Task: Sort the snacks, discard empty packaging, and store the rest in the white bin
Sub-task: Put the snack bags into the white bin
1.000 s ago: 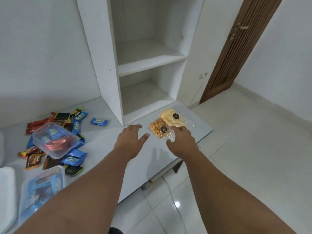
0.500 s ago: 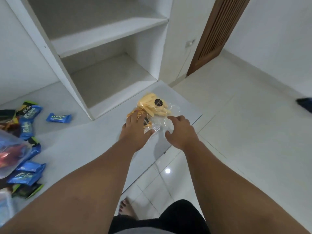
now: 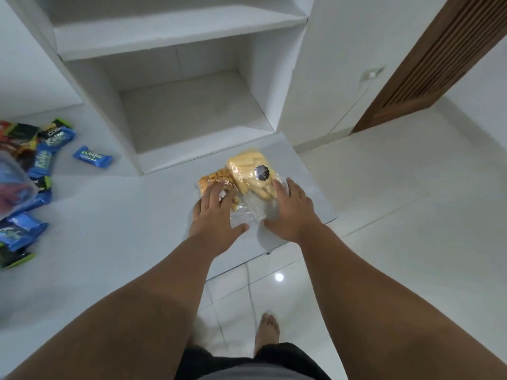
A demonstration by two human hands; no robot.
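Two clear plastic snack bags lie side by side near the right end of the white counter [image 3: 109, 229]. The yellow snack bag [image 3: 247, 168] holds pale sticks and carries a round black sticker. The orange snack bag [image 3: 212, 177], to its left, holds small crackers. My left hand [image 3: 214, 215] lies over the orange bag with its fingers spread on it. My right hand [image 3: 292, 212] presses on the crumpled clear end of the yellow bag. Both thumbs point inward at the loose plastic [image 3: 248, 212] between the hands. The white bin is out of view.
A pile of wrapped bars [image 3: 41, 160] and a clear plastic container [image 3: 13, 187] sit at the left edge, with one blue bar [image 3: 92, 157] apart from them. An open white shelf cubby [image 3: 192, 105] stands behind the bags. Beyond the counter's edge are floor tiles, my foot [image 3: 270, 327] and a brown door [image 3: 439, 64].
The view has tilted down and closer to the two bags. Both hands moved from beside the bags onto them, the left over the orange bag and the right onto the yellow bag's plastic.
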